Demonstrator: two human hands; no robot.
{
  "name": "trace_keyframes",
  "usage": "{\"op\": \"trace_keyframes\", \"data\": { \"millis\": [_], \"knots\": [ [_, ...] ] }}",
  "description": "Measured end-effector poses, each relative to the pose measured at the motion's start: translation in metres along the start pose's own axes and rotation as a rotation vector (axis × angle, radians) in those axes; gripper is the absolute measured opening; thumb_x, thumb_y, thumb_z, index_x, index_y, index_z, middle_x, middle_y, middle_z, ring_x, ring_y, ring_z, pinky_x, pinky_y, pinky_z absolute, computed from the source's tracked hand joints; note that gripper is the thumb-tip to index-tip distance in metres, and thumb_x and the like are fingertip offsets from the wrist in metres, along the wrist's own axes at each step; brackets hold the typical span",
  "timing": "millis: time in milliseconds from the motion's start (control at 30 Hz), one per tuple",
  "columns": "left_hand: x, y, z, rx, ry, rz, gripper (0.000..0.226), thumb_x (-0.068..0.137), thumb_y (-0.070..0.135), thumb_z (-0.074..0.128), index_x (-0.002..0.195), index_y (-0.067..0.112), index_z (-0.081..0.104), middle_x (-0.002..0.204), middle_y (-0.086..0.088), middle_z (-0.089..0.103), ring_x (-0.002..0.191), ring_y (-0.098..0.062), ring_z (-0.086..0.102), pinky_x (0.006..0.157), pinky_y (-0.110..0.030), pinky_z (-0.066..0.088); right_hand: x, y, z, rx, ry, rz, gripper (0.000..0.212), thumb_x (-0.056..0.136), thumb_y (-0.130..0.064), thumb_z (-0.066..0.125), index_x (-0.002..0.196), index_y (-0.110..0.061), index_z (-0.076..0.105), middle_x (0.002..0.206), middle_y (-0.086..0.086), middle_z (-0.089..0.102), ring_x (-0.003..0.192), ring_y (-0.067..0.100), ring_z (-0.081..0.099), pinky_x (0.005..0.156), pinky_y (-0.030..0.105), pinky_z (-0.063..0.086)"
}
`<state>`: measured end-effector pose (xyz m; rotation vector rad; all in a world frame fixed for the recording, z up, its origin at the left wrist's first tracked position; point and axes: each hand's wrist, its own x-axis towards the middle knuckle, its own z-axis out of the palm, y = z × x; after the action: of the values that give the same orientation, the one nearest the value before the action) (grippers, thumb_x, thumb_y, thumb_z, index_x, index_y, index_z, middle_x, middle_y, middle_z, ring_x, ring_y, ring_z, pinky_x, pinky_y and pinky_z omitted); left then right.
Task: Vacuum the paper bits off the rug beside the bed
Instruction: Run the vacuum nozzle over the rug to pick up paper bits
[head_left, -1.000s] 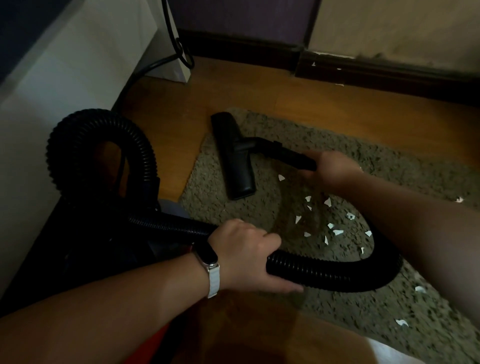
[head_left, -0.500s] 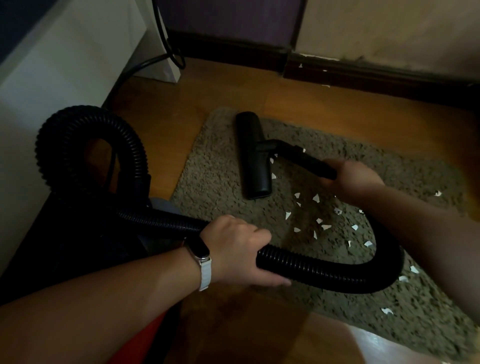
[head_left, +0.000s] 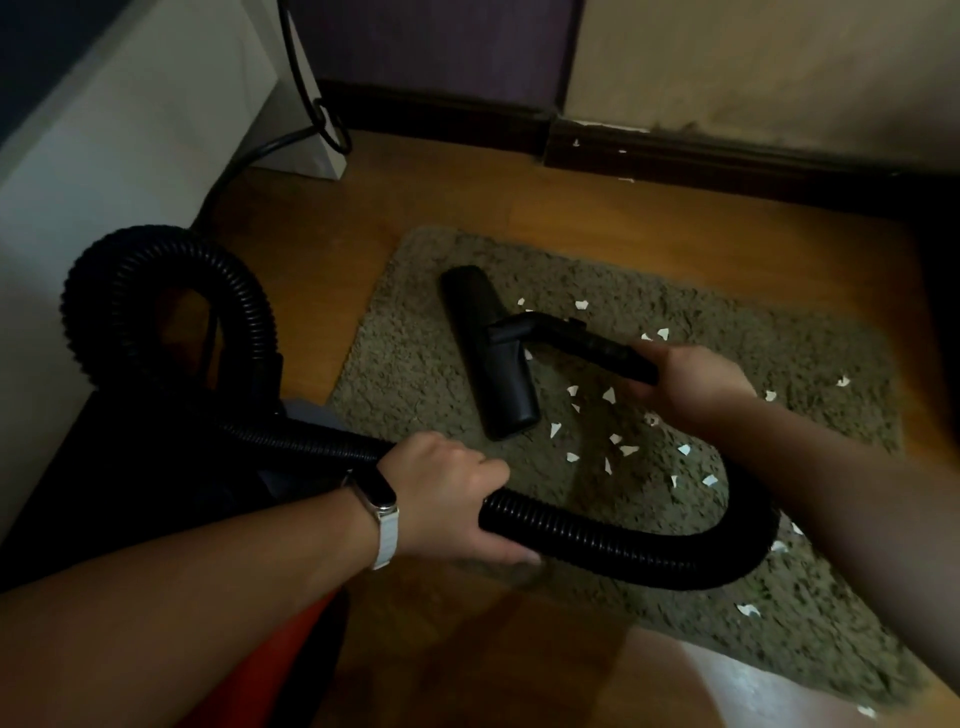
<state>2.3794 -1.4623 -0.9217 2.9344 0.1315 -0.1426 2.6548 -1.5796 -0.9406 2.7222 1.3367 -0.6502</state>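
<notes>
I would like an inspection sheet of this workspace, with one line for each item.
Surface: rug on wooden floor.
Job's things: paper bits scattered on rug; nozzle rests on rug; hose loops over it.
Clutter: white flecks on skirting.
Hands: left hand grips hose; right hand grips tube behind nozzle.
Cables: black cable runs down beside bed.
Surroundings: dim room, wall behind skirting.
</notes>
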Motion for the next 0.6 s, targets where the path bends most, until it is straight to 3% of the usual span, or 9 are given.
{"op": "trace_keyframes", "data": {
  "millis": [133,267,500,600],
  "knots": [
    [0.008,0.005,-0.003,0.012,-0.074,-0.034,0.065,0.071,0.091,0.032,0.084,0.03,0.048,0.073,0.015,0.051,0.069,-0.011,0.059,0.067,-0.027,0.048,-0.01,0.024,-0.002,0.025,0.037,0.088,0.043,0.096,-0.044,0.054,0.137,-0.038,0.047,0.079,-0.007,0.061,0.061,0.014,0.06,0.052,0.028,0.053],
    [0.021,0.011,-0.003,0.046,-0.085,-0.038,0.062,0.071,0.091,0.03,0.08,0.031,0.039,0.07,0.016,0.046,0.063,-0.009,0.05,0.064,-0.026,0.043,-0.019,0.047,0.0,0.078,0.075,0.142,0.037,0.095,-0.042,0.057,0.131,-0.038,0.05,0.074,-0.008,0.058,0.058,0.014,0.059,0.049,0.027,0.05],
    [0.037,0.008,0.003,0.043,-0.154,-0.086,0.061,0.072,0.091,0.033,0.082,0.031,0.043,0.07,0.015,0.047,0.065,-0.008,0.054,0.058,-0.024,0.042,-0.024,0.079,0.004,0.229,0.093,0.267,0.032,0.095,-0.038,0.058,0.126,-0.036,0.052,0.078,-0.001,0.064,0.058,0.021,0.065,0.052,0.045,0.06],
    [0.042,0.007,0.007,0.027,-0.186,-0.115,0.065,0.069,0.093,0.031,0.084,0.031,0.046,0.072,0.014,0.052,0.066,-0.008,0.055,0.061,-0.024,0.046,-0.024,0.086,0.005,0.255,0.071,0.297,0.029,0.095,-0.035,0.058,0.123,-0.034,0.053,0.079,-0.001,0.063,0.061,0.021,0.064,0.056,0.044,0.061]
  ]
}}
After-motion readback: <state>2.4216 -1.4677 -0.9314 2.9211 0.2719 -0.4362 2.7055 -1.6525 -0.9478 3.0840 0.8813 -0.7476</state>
